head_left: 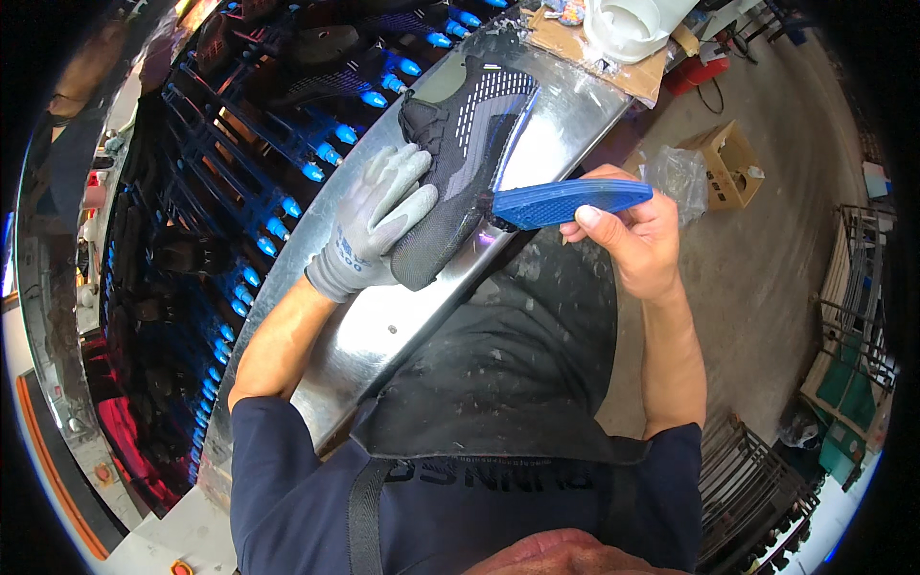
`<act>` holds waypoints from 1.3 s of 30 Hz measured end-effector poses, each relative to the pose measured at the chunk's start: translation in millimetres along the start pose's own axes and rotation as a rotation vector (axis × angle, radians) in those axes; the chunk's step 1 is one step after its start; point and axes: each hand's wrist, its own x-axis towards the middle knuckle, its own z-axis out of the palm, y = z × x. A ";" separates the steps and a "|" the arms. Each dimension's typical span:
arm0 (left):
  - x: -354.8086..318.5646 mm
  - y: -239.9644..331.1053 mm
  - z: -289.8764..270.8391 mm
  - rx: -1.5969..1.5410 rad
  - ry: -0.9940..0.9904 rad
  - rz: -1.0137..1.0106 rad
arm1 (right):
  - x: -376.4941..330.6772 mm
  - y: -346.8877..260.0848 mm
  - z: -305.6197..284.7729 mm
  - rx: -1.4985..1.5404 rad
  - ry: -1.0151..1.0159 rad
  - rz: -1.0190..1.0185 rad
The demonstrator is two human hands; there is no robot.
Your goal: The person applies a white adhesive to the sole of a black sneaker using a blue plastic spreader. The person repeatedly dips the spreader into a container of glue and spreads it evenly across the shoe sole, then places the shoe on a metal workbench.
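A dark grey and black shoe upper [476, 129], with white dashes along its side, lies on its side over the metal bench. My left hand [362, 222], in a grey knit glove, grips it near the toe, fingers and thumb spread over the front. Bare, my right hand [644, 240] pinches a blue brush [561, 203] between thumb and fingers. The brush's dark tip meets the lower edge of the shoe upper on the side facing me. Its far end sticks out past my right fingers.
The shiny metal bench [379, 331] runs diagonally, beside a conveyor rack [216, 153] with blue-tipped pegs and dark shoes. A white tub [623, 34] stands on cardboard [556, 40] at the bench's far end. An open carton [725, 171] and clear plastic bag [678, 177] lie right.
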 end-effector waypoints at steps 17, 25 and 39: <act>68.5 19.9 2.0 0.039 0.205 -0.042 | 15.6 21.6 -0.6 0.549 0.203 -0.140; 92.9 49.1 -36.7 0.021 0.131 -0.117 | 11.4 31.3 50.5 0.461 0.352 -0.328; 86.6 39.7 -47.8 0.022 -0.067 -0.095 | -7.6 -16.4 0.1 0.232 0.086 -0.230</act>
